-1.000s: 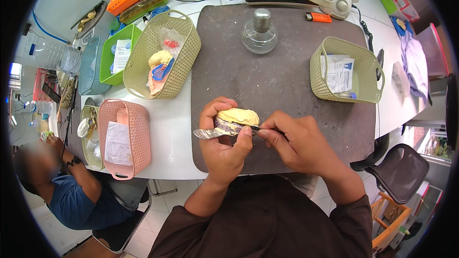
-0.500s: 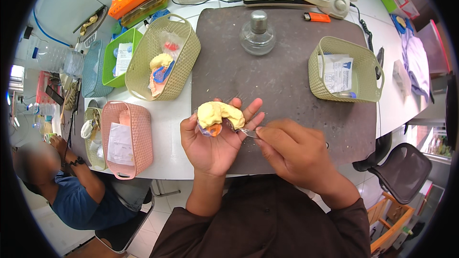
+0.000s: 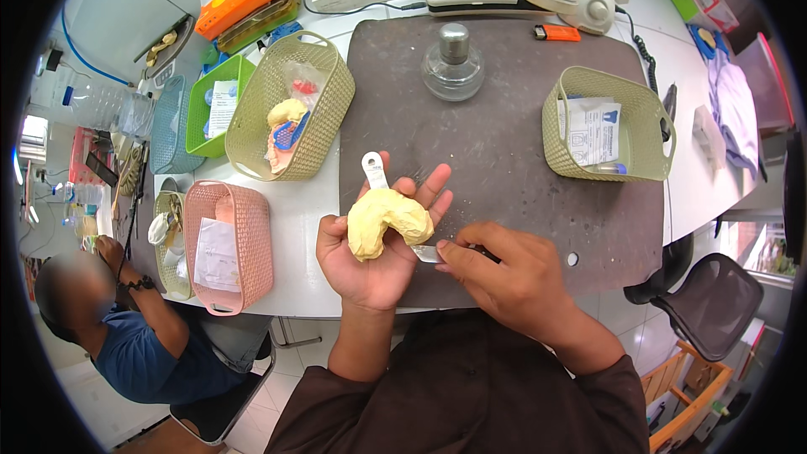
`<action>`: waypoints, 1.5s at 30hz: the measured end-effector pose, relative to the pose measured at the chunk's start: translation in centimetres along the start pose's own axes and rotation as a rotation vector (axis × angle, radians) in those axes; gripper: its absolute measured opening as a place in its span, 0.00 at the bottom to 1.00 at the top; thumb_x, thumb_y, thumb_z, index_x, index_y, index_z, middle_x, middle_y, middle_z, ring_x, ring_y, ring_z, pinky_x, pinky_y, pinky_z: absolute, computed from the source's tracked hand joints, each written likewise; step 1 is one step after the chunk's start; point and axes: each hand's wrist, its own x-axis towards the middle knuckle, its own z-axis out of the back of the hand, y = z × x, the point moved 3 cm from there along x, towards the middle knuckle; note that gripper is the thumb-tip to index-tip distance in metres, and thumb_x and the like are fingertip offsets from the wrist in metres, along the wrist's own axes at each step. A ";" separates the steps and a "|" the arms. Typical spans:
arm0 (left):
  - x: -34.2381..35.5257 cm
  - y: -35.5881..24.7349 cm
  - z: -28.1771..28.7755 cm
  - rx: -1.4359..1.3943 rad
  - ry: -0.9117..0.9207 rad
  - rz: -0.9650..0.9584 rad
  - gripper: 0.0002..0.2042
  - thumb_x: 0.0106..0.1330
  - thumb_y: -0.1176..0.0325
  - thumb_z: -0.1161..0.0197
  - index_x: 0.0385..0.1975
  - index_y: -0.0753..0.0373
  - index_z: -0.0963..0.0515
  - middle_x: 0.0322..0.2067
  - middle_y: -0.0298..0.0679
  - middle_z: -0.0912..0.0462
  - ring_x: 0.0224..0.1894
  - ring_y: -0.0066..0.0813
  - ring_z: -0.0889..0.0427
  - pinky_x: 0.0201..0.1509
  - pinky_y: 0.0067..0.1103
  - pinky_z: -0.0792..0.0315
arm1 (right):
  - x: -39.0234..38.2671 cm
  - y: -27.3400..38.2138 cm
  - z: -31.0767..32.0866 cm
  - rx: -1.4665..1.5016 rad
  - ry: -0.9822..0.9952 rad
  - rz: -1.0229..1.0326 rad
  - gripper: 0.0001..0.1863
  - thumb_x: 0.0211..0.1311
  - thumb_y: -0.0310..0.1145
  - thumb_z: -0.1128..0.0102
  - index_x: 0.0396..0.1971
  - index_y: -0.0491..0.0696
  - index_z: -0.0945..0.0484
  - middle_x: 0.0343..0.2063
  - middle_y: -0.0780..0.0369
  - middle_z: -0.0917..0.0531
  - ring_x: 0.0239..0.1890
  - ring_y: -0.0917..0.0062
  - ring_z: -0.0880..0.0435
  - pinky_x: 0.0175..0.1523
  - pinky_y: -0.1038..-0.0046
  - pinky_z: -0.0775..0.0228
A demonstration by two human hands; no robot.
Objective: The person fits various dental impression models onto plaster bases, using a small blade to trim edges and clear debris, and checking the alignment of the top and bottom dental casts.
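A pale yellow, horseshoe-shaped dental plaster cast (image 3: pixel 391 208) rests in my left hand (image 3: pixel 370 282), palm up. My left thumb lies along its left side and the fingers are behind and beside it. From its far side sticks a white impression tray handle (image 3: pixel 374 170) with a hole near the end; the rest of the tray is hidden under the plaster. My right hand (image 3: pixel 514 273) pinches a small metal knife (image 3: pixel 427 254), its flat blade against the cast's near right end. The knife's handle is hidden in my fingers.
Brown mat (image 3: pixel 496 151) with crumbs lies under my hands. Beyond are a glass spirit lamp (image 3: pixel 454 67) and orange lighter (image 3: pixel 557 33). Baskets flank it: olive (image 3: pixel 336 109) and pink (image 3: pixel 256 244) left, olive (image 3: pixel 647 143) right. A co-worker (image 3: pixel 160 345) sits at left.
My left hand has turned the cast, so the white handle now points away and the orange and bluish patch is hidden. My right hand has moved slightly left and nearer, still holding the knife.
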 end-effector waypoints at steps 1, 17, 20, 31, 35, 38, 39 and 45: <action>0.0 0.1 -0.1 0.007 0.020 -0.004 0.37 0.62 0.58 0.43 0.71 0.69 0.42 0.55 0.57 0.25 0.78 0.66 0.57 0.81 0.57 0.62 | -0.1 -0.1 0.0 -0.003 -0.002 -0.003 0.12 0.53 0.33 0.27 0.38 0.52 0.14 0.32 0.68 0.19 0.25 0.79 0.18 0.26 0.75 0.29; -0.2 0.4 0.2 -0.107 -0.034 -0.018 0.27 0.78 0.54 0.56 0.66 0.72 0.33 0.65 0.61 0.34 0.79 0.65 0.62 0.81 0.53 0.53 | 0.4 -0.9 1.2 -0.030 -0.091 -0.012 0.15 0.51 0.26 0.30 0.41 0.54 0.13 0.32 0.67 0.18 0.25 0.79 0.18 0.26 0.76 0.29; -0.2 0.6 0.1 -0.120 -0.010 -0.015 0.28 0.80 0.53 0.57 0.67 0.71 0.34 0.66 0.61 0.35 0.79 0.65 0.62 0.80 0.52 0.51 | 0.5 -0.9 1.1 -0.034 -0.087 -0.017 0.14 0.52 0.26 0.30 0.40 0.53 0.13 0.32 0.67 0.18 0.25 0.79 0.18 0.26 0.77 0.29; -0.1 1.1 0.4 0.151 0.045 -0.077 0.26 0.81 0.49 0.56 0.69 0.61 0.35 0.66 0.55 0.31 0.72 0.64 0.38 0.75 0.51 0.38 | 0.9 -0.4 0.6 -0.169 -0.117 -0.023 0.12 0.53 0.24 0.33 0.40 0.49 0.15 0.31 0.66 0.18 0.27 0.76 0.16 0.28 0.74 0.25; -0.1 1.2 0.2 0.148 0.029 -0.114 0.26 0.81 0.49 0.56 0.68 0.62 0.36 0.65 0.54 0.30 0.72 0.63 0.38 0.75 0.51 0.37 | 1.1 -1.2 -0.3 0.017 -0.141 -0.096 0.11 0.56 0.24 0.33 0.40 0.48 0.16 0.31 0.64 0.17 0.28 0.70 0.15 0.28 0.70 0.25; -0.2 1.1 0.3 0.164 0.017 -0.127 0.26 0.81 0.49 0.57 0.69 0.62 0.37 0.65 0.54 0.30 0.72 0.63 0.38 0.75 0.51 0.38 | 1.2 -1.6 -0.5 0.132 -0.100 -0.146 0.08 0.58 0.25 0.33 0.39 0.47 0.18 0.30 0.61 0.16 0.28 0.66 0.15 0.29 0.66 0.25; -0.2 1.1 0.4 0.172 0.012 -0.130 0.27 0.81 0.49 0.57 0.69 0.62 0.37 0.65 0.54 0.30 0.73 0.63 0.39 0.75 0.51 0.38 | 1.3 -1.7 -0.5 0.167 -0.081 -0.162 0.07 0.59 0.25 0.33 0.38 0.46 0.19 0.30 0.60 0.15 0.28 0.64 0.15 0.30 0.65 0.24; -0.5 1.0 0.3 0.193 -0.006 -0.154 0.29 0.81 0.49 0.58 0.73 0.64 0.43 0.67 0.55 0.32 0.73 0.64 0.40 0.76 0.52 0.40 | 1.9 -1.6 -0.1 0.261 0.003 -0.252 0.06 0.63 0.27 0.34 0.36 0.45 0.22 0.28 0.56 0.16 0.28 0.57 0.16 0.30 0.61 0.26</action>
